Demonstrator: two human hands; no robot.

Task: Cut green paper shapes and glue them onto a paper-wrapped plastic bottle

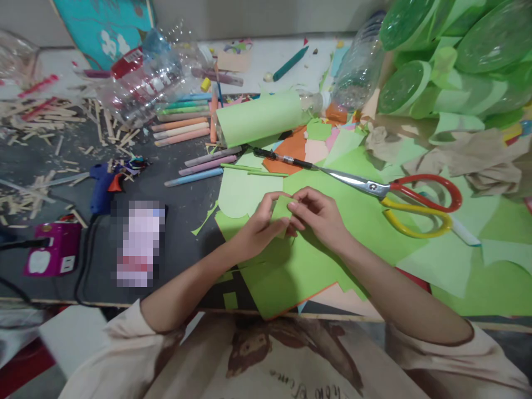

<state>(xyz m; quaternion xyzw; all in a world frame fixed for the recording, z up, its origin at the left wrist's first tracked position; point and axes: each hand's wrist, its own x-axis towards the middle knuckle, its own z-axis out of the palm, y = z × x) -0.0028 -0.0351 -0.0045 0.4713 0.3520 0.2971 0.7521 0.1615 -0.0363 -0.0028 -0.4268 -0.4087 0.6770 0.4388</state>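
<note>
My left hand (258, 226) and my right hand (318, 217) meet at the middle of the table, both pinched on a small light green paper piece (281, 209). The fingers of each hand are closed on its edges. Under the hands lie larger green paper sheets (291, 271) that reach the table's front edge. Scissors (399, 194) with red and yellow handles rest shut on the green paper just right of my right hand.
A green paper roll (260, 117), clear plastic bottles (149, 77), coloured pens (183, 130), a black pen (282, 159), a blue glue gun (103, 185), wooden sticks (37, 127) and a magenta box (56, 249) crowd the dark table. Green bottle pieces (449, 50) pile at right.
</note>
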